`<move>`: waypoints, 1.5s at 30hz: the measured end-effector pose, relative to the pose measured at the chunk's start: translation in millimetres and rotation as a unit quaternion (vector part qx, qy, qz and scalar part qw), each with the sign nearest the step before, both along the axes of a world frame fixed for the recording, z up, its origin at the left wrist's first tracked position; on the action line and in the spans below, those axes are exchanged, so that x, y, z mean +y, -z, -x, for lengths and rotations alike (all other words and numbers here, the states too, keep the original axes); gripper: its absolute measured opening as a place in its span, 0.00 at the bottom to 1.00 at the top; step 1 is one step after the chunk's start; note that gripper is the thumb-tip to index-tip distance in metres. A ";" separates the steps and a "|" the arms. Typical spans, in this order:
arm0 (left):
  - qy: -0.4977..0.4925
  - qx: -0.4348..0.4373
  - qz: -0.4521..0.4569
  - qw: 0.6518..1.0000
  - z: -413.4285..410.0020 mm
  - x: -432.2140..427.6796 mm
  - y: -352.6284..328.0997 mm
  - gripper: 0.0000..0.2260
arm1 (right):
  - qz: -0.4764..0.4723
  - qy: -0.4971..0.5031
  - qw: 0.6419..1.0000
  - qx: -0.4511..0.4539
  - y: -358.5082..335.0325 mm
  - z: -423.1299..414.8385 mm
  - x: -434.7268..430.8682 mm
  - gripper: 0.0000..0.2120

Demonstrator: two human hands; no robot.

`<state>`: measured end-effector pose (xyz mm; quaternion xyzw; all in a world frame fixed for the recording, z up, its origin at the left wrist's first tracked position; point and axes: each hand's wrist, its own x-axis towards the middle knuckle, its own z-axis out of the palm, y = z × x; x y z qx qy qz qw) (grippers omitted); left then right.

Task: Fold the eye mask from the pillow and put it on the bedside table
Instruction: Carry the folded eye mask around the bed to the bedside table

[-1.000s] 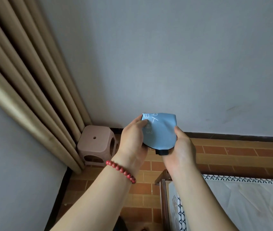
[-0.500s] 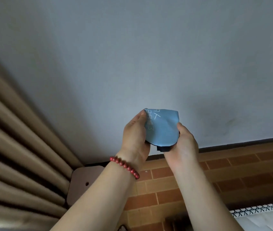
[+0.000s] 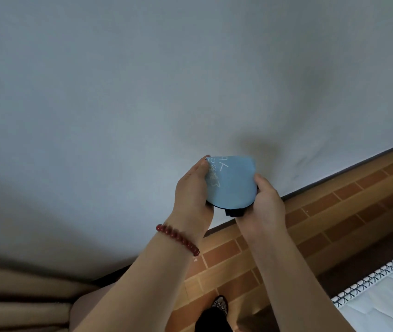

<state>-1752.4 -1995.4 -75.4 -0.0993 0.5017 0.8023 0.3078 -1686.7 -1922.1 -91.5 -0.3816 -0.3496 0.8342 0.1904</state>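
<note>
The grey wall (image 3: 142, 92) fills most of your view, with a soft shadow just above and right of your hands. Below it the brick floor (image 3: 334, 212) runs off to the right, and a dark skirting strip marks where the two meet. At lower right a white sheet with a black patterned edge (image 3: 382, 305) is cut off by the frame, so you can't tell how far the bed goes. At lower left only folds of the beige curtain (image 3: 11, 295) show, and beside them a pinkish rounded thing (image 3: 87, 305) sits mostly behind your left forearm; what it is can't be made out. A dark patterned shape at the bottom edge is too cropped to name.

You hold the mask (image 3: 231, 183) up in the air in front of the wall, folded over, its blue face with white writing toward you. A black bit pokes out under its lower edge. Your left hand (image 3: 193, 195), with a red bead bracelet (image 3: 178, 238) at the wrist, pinches the mask's left side, thumb on front. Your right hand (image 3: 267, 209) grips the right edge; its fingers are hidden behind the cloth.
</note>
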 end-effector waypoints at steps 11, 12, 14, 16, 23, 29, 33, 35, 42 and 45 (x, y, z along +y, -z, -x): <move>0.068 0.002 -0.029 0.997 40.9 138.7 -3.1 0.16 | 0.007 0.073 0.997 0.037 -2.6 36.4 129.7 0.12; 0.084 0.004 -0.026 0.996 42.8 148.8 -3.0 0.16 | 0.006 0.082 0.996 0.034 -2.3 37.0 139.8 0.12; 0.113 0.003 -0.022 0.993 48.7 170.5 -2.8 0.16 | 0.010 0.101 0.994 0.028 -1.2 39.2 160.0 0.12; 0.131 -0.001 -0.024 0.991 55.8 189.6 -1.3 0.15 | 0.016 0.119 0.993 0.021 0.9 42.8 176.3 0.13; 0.196 -0.019 -0.015 0.980 82.1 267.8 7.0 0.08 | 0.040 0.216 0.975 0.030 4.4 57.9 232.3 0.10; 0.274 -0.003 -0.009 0.962 90.3 341.3 8.4 0.06 | 0.046 0.306 0.951 0.012 -1.2 60.7 288.1 0.10; 0.350 -0.018 -0.024 0.936 77.5 389.3 7.8 0.05 | 0.052 0.363 0.930 0.005 -2.0 46.8 324.0 0.12; 0.379 -0.019 -0.031 0.924 65.5 413.7 9.0 0.05 | 0.058 0.394 0.917 0.013 -0.6 35.1 343.8 0.15; 0.426 0.039 0.024 0.904 26.7 520.3 18.2 0.09 | 0.034 0.448 0.893 0.021 7.8 -3.5 433.7 0.12; 0.425 0.089 0.020 0.900 -0.1 566.4 17.0 0.13 | 0.015 0.456 0.890 0.020 3.2 -26.6 485.7 0.10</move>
